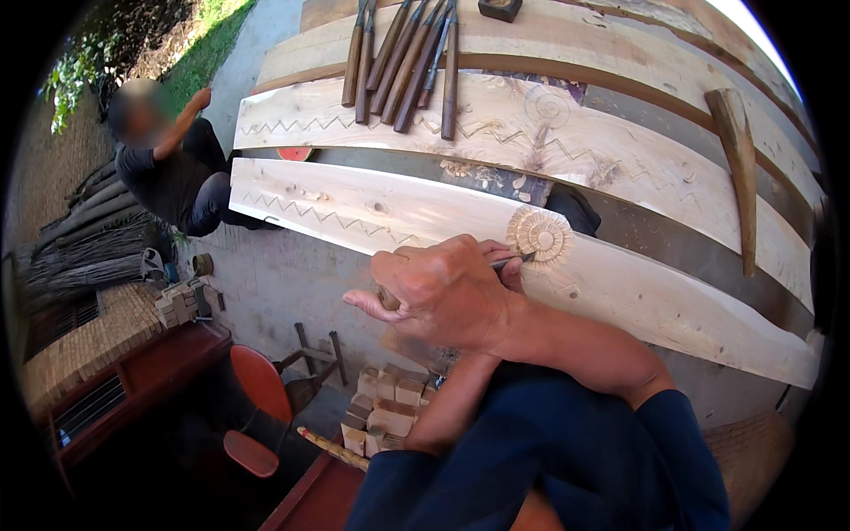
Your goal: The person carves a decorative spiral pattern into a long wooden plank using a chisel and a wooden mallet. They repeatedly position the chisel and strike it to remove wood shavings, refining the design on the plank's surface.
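Observation:
My right hand (434,288) is wrapped round the handle of a chisel (524,257), its thumb sticking out to the left. The chisel's metal tip points right, at the lower edge of a round carved rosette (540,235). The rosette sits on the nearest pale plank (655,305), which also bears a zigzag line. My left forearm passes beneath the right wrist; most of my left hand (511,276) is hidden, with fingertips showing closed beside the chisel's blade.
Several wood-handled chisels (412,66) lie together on the planks beyond. A wooden club (737,168) rests across the boards at right. A dark block (500,9) sits at the back. One person (173,164) crouches at left. A red chair (261,385) and wood blocks (390,407) stand below.

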A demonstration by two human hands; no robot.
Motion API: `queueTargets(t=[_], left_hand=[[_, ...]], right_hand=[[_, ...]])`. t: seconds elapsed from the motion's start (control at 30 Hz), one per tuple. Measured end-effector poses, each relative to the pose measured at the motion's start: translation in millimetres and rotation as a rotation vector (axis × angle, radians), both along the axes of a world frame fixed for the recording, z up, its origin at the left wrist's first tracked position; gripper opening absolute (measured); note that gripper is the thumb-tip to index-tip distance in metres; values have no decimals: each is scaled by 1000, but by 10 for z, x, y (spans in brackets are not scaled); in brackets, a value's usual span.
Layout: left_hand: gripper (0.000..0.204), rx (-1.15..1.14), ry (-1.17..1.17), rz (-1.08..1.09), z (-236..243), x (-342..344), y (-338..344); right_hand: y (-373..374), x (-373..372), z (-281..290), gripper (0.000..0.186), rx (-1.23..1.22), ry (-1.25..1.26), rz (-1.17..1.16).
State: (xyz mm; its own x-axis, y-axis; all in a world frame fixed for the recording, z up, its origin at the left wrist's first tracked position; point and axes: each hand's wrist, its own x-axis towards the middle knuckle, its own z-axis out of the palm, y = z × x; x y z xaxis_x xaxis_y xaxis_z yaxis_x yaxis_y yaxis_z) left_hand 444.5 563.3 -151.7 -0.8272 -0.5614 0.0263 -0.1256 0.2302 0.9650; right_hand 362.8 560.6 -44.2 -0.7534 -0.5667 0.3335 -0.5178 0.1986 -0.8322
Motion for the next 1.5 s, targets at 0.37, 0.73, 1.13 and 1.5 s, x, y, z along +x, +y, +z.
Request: queueTargets(t=[0.37,0.73,1.13,1.5], left_hand=[[23,-27,84,-92,10,11,3],[14,69,79,-125,148,-83,-1],[17,-489,397,-153,414,-79,-114],[26,-581,509,-298,330,-235,-43]], right_hand=[[-12,9,5,47,-26,137,-69],[51,-33,113,43,-32,-1,-86],[840,140,504,45,-144,259,-52],[1685,-609,414,50,-534,-88,-489]])
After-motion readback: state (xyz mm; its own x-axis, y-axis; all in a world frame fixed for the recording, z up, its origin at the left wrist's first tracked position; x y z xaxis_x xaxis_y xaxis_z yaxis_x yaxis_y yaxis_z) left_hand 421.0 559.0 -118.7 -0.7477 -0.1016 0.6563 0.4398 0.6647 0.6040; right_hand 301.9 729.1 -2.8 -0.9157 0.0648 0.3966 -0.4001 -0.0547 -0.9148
